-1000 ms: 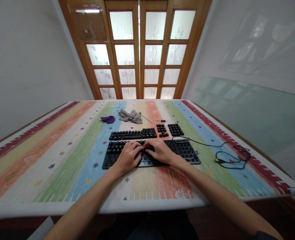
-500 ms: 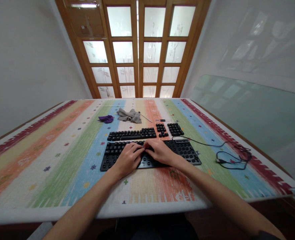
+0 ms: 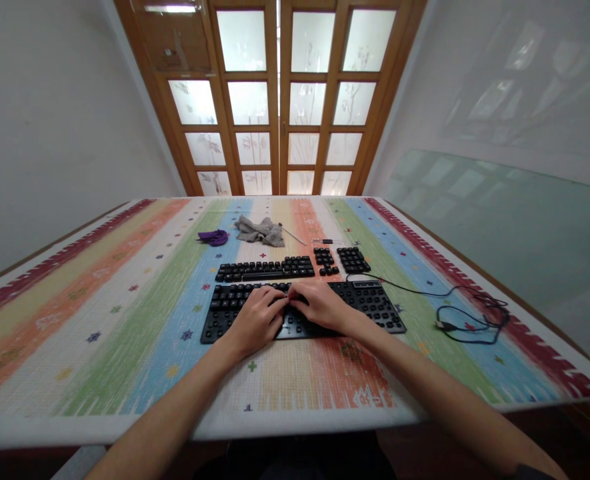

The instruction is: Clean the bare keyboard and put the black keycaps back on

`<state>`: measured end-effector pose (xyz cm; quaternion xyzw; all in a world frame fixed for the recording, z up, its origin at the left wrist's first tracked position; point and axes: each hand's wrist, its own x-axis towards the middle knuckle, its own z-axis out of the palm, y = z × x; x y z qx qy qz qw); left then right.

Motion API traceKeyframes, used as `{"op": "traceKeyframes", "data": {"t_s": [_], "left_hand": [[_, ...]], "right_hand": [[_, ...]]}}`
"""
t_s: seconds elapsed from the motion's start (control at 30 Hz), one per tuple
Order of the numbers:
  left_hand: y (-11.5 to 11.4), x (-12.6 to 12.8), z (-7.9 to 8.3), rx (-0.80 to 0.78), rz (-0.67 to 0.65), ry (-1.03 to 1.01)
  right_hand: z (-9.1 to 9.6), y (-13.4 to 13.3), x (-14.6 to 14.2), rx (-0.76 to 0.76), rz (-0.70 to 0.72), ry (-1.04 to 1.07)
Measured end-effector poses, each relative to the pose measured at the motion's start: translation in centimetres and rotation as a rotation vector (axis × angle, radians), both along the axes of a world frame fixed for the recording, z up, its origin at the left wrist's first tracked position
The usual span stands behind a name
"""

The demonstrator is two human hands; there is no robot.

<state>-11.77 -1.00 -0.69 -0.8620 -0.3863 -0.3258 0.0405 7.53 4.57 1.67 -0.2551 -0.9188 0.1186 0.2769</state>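
Observation:
A black keyboard (image 3: pixel 375 303) lies flat on the striped tablecloth (image 3: pixel 125 320) in front of me. My left hand (image 3: pixel 257 320) and my right hand (image 3: pixel 319 303) both rest on its middle. Their fingers are curled and meet in a pinch near the top row, and what they pinch is hidden. Behind the keyboard, loose black keycaps are laid out in a long block (image 3: pixel 265 269), a small cluster (image 3: pixel 325 260) and a square block (image 3: pixel 352 259).
The keyboard's black cable (image 3: pixel 467 320) loops on the right near the table edge. At the back lie a grey cloth (image 3: pixel 261 231), a purple object (image 3: pixel 213 237), a thin rod (image 3: pixel 293 235) and a small tool (image 3: pixel 325 241). A wooden glazed door (image 3: pixel 279 100) stands beyond.
Both hands have stayed on the middle of the keyboard with only slight finger movement. The view has shifted a little.

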Motion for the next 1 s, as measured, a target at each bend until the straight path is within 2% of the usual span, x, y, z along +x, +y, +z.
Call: {"op": "traceKeyframes", "data": {"t_s": [0.27, 0.53, 0.77, 0.9, 1.0], "left_hand": [[-0.1, 0.2, 0.0, -0.002, 0.000, 0.017], [-0.3, 0.4, 0.2, -0.023, 0.003, 0.018], [-0.2, 0.4, -0.2, -0.003, 0.026, 0.056], [-0.1, 0.6, -0.2, 0.008, 0.032, 0.090], [-0.1, 0.6, -0.3, 0.018, 0.016, 0.075]], "right_hand": [[-1.0, -0.1, 0.1, 0.100, -0.079, -0.084], [-1.5, -0.5, 0.1, 0.224, -0.042, -0.162], [-0.9, -0.5, -0.3, 0.202, -0.057, -0.219], [-1.1, -0.6, -0.4, 0.210, -0.083, -0.244], [-1.3, -0.6, -0.4, 0.160, -0.113, -0.222]]}}
